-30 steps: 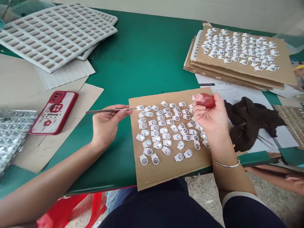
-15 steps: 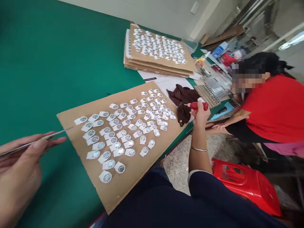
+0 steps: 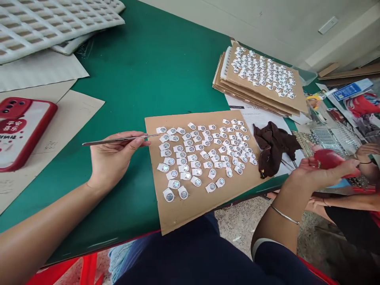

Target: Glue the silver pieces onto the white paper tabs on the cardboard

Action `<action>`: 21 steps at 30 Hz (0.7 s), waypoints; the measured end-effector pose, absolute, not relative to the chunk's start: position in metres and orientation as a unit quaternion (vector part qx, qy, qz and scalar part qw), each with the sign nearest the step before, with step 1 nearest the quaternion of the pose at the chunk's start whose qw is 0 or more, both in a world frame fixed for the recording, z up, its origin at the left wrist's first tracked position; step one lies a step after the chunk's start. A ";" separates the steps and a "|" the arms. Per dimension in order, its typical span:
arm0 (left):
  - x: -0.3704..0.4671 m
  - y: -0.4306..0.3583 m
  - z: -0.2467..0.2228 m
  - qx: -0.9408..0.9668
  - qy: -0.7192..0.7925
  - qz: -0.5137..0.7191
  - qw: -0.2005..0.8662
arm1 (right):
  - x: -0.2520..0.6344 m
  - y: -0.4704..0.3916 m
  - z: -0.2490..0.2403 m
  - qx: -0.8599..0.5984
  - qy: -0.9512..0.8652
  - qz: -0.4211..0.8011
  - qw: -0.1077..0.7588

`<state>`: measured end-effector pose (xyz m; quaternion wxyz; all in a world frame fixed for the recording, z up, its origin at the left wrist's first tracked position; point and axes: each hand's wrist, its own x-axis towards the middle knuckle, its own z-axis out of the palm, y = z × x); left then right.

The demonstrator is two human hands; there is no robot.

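Note:
My left hand (image 3: 114, 156) grips a pair of metal tweezers (image 3: 118, 140), whose tips reach the left edge of a cardboard sheet (image 3: 178, 213). Many small white tabs with round silvery pieces (image 3: 196, 181) lie in loose rows on that sheet. At the right, my right hand (image 3: 311, 174) is closed on a red bottle (image 3: 329, 159), held palm up. A crumpled dark brown cloth (image 3: 273, 148) lies between the sheet and my right hand.
Stacked cardboard sheets (image 3: 264, 99) stand at the back. A red-edged phone (image 3: 26, 134) and white grid foam (image 3: 59, 23) are at the left. Trays of shiny pieces (image 3: 329, 138) and a co-worker's hands (image 3: 368, 152) are at the right.
The view has swung left, bringing the phone and foam into sight. My right hand has turned over with the red bottle. The tweezers' tips now lie over the sheet's left edge.

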<state>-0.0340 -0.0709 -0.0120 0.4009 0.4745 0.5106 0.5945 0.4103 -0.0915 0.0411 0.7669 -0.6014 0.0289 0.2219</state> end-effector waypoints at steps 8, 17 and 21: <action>-0.034 -0.072 -0.015 0.491 0.538 0.579 0.367 | 0.312 -0.008 0.062 -0.453 -0.306 0.464 0.697; -0.036 -0.079 -0.010 0.749 0.475 0.441 0.139 | 0.169 0.020 0.072 -0.379 -0.461 0.553 0.581; -0.038 -0.082 -0.021 0.791 0.423 0.427 0.112 | 0.143 0.008 0.071 -0.405 -0.510 0.467 0.598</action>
